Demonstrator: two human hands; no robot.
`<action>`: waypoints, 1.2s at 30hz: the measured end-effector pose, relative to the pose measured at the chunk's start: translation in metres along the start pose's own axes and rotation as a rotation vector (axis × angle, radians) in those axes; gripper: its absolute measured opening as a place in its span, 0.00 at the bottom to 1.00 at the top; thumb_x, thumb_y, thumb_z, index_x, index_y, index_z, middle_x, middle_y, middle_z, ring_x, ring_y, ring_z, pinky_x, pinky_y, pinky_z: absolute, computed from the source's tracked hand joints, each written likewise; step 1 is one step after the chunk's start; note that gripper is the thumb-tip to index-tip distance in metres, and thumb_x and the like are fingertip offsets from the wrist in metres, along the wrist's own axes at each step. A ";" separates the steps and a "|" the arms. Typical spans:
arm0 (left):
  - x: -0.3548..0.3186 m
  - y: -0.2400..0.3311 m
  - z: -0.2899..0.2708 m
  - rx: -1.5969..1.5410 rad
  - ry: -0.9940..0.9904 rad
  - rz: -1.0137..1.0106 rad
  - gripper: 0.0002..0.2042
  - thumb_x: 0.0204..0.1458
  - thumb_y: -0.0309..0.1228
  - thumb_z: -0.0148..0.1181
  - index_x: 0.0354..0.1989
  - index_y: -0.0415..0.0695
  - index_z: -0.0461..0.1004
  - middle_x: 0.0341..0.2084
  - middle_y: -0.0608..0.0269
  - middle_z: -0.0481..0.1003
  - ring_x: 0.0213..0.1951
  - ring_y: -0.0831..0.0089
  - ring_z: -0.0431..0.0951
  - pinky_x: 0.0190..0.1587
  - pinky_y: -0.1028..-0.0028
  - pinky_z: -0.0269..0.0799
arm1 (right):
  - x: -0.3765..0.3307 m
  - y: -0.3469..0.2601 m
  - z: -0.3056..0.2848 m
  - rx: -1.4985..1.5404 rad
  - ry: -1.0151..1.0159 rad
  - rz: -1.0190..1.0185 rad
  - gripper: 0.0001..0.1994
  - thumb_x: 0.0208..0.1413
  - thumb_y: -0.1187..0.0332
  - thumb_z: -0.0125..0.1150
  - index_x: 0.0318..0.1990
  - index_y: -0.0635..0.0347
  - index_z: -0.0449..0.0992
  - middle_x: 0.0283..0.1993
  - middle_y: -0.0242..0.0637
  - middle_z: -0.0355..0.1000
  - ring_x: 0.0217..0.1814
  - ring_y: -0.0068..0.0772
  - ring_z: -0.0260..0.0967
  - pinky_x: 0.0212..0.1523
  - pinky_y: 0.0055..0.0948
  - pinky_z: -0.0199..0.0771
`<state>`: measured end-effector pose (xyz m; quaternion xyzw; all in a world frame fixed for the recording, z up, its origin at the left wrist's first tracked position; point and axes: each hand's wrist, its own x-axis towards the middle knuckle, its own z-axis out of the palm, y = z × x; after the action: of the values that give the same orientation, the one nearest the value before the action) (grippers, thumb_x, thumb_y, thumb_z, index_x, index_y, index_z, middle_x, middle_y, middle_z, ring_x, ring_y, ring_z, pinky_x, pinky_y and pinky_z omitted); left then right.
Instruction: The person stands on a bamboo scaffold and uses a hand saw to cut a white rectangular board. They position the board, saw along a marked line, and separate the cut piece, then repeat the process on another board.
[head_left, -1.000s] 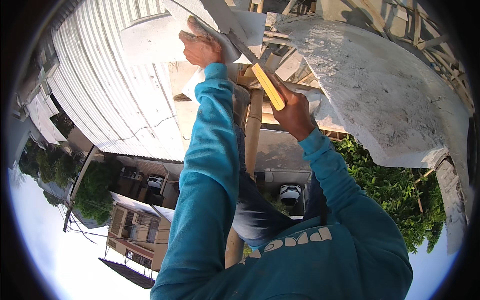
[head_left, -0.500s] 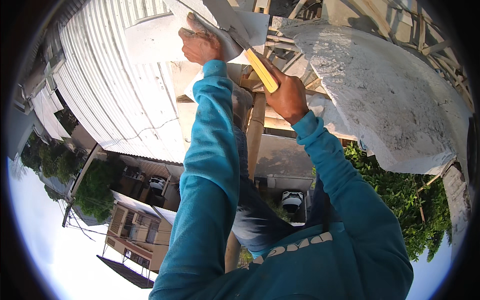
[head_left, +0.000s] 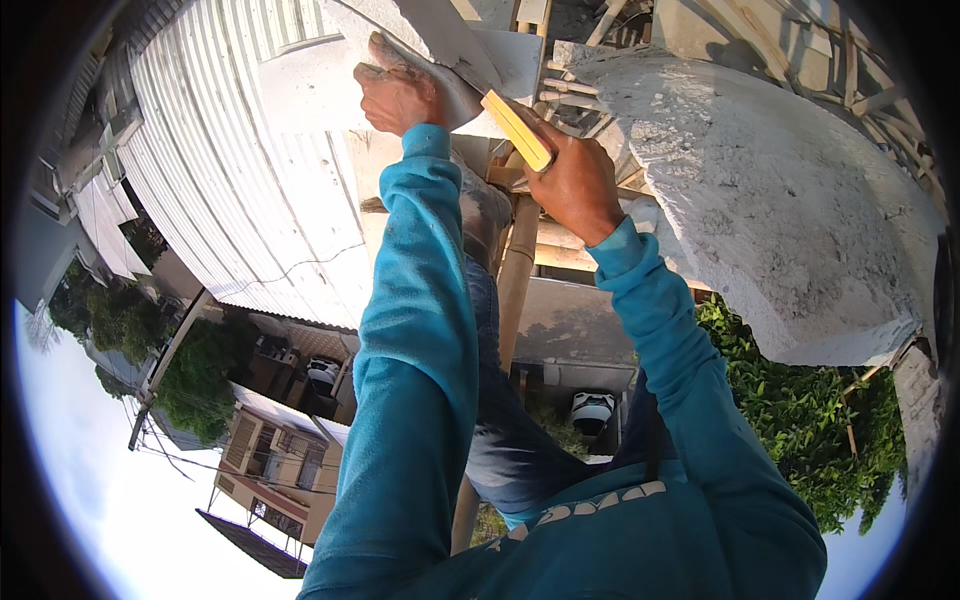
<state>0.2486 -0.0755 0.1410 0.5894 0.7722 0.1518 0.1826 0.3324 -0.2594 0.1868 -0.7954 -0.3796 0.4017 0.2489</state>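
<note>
A pale grey-white block, perhaps lightweight masonry, lies at the top on a white flat board. My left hand grips the block's near edge, thumb raised against its face and fingers folded. To its right, my right hand is closed around the yellow handle of a hand tool. The tool points up and left, and its narrow dark blade lies close against the block. How far the blade goes into or behind the block is hidden.
Corrugated metal roofing spreads at left. A rough curved concrete slab fills the right. Between my legs a bamboo pole runs downward, with a drop to a white car far below. Wooden scaffolding stands at upper right.
My right hand and the yellow handle have moved slightly up-left, toward the block, and less of the blade shows. My left hand keeps its grip; the view has shifted a little.
</note>
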 end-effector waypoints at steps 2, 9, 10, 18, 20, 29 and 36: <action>-0.019 -0.005 0.000 0.029 0.021 -0.038 0.37 0.62 0.64 0.35 0.37 0.37 0.74 0.34 0.38 0.80 0.40 0.40 0.79 0.47 0.48 0.70 | -0.024 0.018 0.014 0.026 -0.004 0.008 0.30 0.44 0.71 0.63 0.61 0.55 0.72 0.29 0.55 0.76 0.34 0.59 0.76 0.38 0.49 0.78; -0.020 -0.009 -0.012 -0.006 0.015 -0.123 0.36 0.61 0.64 0.37 0.37 0.38 0.74 0.33 0.40 0.80 0.39 0.41 0.80 0.46 0.49 0.72 | -0.180 0.037 -0.049 0.167 -0.028 -0.043 0.37 0.49 0.82 0.58 0.70 0.47 0.62 0.46 0.51 0.77 0.46 0.56 0.77 0.45 0.44 0.80; -0.015 -0.017 -0.007 -0.002 0.009 -0.058 0.36 0.61 0.65 0.37 0.37 0.38 0.74 0.33 0.40 0.80 0.39 0.41 0.80 0.45 0.49 0.72 | -0.158 0.031 -0.044 0.192 -0.071 0.025 0.34 0.49 0.80 0.60 0.67 0.49 0.65 0.44 0.51 0.78 0.45 0.57 0.77 0.44 0.44 0.80; -0.015 -0.007 -0.003 0.068 0.003 -0.060 0.35 0.63 0.63 0.36 0.41 0.37 0.73 0.32 0.38 0.80 0.38 0.42 0.81 0.43 0.51 0.74 | -0.049 0.006 0.001 0.018 -0.061 0.047 0.26 0.47 0.69 0.63 0.57 0.59 0.74 0.33 0.54 0.77 0.38 0.60 0.76 0.41 0.50 0.78; -0.008 -0.011 -0.007 0.099 0.050 -0.095 0.35 0.64 0.62 0.36 0.43 0.36 0.71 0.33 0.38 0.80 0.37 0.42 0.82 0.43 0.52 0.75 | -0.118 0.011 -0.015 0.149 -0.023 0.029 0.32 0.49 0.72 0.63 0.66 0.52 0.67 0.41 0.55 0.77 0.38 0.57 0.77 0.38 0.47 0.79; -0.018 -0.009 -0.010 0.000 -0.038 -0.011 0.34 0.64 0.60 0.38 0.49 0.35 0.70 0.33 0.40 0.81 0.37 0.42 0.82 0.44 0.51 0.75 | -0.112 0.033 0.004 0.107 -0.094 0.158 0.39 0.47 0.72 0.63 0.70 0.42 0.61 0.44 0.52 0.77 0.41 0.57 0.77 0.42 0.45 0.79; -0.007 -0.009 -0.003 0.071 -0.015 -0.133 0.34 0.64 0.61 0.39 0.57 0.38 0.69 0.37 0.37 0.80 0.43 0.42 0.80 0.47 0.51 0.72 | -0.142 0.024 -0.015 0.162 0.132 -0.132 0.31 0.47 0.75 0.66 0.63 0.60 0.69 0.35 0.54 0.77 0.34 0.57 0.76 0.34 0.43 0.77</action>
<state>0.2414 -0.0844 0.1405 0.5442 0.8130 0.1075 0.1768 0.2994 -0.3887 0.2421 -0.7706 -0.3802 0.3607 0.3626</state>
